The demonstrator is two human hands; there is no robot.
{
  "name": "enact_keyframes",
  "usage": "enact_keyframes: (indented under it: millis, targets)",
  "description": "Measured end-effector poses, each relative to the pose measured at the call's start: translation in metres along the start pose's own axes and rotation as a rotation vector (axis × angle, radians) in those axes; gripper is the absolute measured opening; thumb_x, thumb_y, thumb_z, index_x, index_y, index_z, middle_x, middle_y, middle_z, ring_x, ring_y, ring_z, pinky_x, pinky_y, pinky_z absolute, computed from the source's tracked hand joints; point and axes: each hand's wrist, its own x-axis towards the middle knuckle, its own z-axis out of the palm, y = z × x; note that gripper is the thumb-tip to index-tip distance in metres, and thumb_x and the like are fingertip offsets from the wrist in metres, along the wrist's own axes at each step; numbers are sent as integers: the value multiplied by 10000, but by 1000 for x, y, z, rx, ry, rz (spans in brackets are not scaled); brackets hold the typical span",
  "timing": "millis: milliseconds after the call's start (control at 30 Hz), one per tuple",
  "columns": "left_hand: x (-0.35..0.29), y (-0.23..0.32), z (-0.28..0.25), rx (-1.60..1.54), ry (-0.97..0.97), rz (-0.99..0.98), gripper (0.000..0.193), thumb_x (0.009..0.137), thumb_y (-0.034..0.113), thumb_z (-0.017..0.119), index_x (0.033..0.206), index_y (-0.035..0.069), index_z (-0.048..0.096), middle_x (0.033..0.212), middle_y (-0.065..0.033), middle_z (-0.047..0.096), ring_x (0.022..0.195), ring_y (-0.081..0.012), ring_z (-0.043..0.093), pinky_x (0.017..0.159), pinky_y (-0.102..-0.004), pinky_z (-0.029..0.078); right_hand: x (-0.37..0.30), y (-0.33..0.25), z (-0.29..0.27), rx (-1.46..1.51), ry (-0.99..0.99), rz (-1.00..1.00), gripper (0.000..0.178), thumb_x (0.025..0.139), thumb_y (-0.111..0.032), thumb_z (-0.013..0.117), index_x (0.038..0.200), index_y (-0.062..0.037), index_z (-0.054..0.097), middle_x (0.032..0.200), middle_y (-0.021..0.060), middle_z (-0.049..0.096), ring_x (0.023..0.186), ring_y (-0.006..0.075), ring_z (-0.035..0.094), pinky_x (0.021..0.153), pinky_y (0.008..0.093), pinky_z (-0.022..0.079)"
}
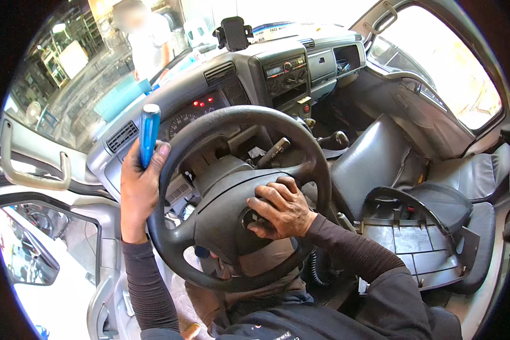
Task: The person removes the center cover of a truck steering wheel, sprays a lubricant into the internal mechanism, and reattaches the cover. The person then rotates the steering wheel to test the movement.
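Observation:
My left hand is wrapped around a tool with a bright blue handle and a pale end cap. The handle stands upright with its cap on top; its lower part is hidden by my palm. That hand is at the left of the black steering wheel, close to its rim. My right hand lies on the centre pad of the wheel. Its fingers are bent and apart, with no object visible in them, and they partly cover a dark round spot on the pad.
Behind the wheel, the instrument cluster shows red lights. A phone holder stands on the dashboard. At right, a loose dark plastic panel lies on the seat. A grab handle is at left. Beyond the windshield stands a person.

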Motion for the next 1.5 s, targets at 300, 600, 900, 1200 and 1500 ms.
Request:
enact_keyframes:
  millis: [300,600,900,1200,1500]
  targets:
    - [2,-2,2,-9,26,-12,273,1024,277,746,1115,27,686,911,12,624,854,-90,530,803,-263,467,46,16,-4,-15,112,145,343,885,-372,751,1076,-91,707,1089,98,656,991,272,627,919,434,446]
    - [1,2,1,-48,42,-105,243,1016,273,757,1077,45,699,884,24,612,825,-83,533,769,-258,460,71,21,15,-30,-28,231,311,973,-357,693,782,-116,649,805,72,621,813,284,642,787,426,466]
    - [1,0,1,-97,-16,-79,227,1024,254,744,1068,41,679,882,20,588,845,-86,503,785,-268,447,101,31,37,-59,357,260,236,926,-279,731,802,-94,655,828,89,630,813,308,629,767,442,479]
    - [4,2,3,-128,2,-77,231,1009,252,757,1082,43,693,907,7,632,877,-94,534,849,-278,461,114,33,43,78,463,433,268,937,-226,736,747,-68,633,717,134,644,656,356,653,641,451,518]
    - [-1,2,1,-130,5,-113,244,1014,259,751,1106,41,694,900,5,621,872,-100,523,847,-282,460,101,7,12,162,534,216,171,893,-141,751,782,-46,662,704,82,604,619,279,595,598,399,454]
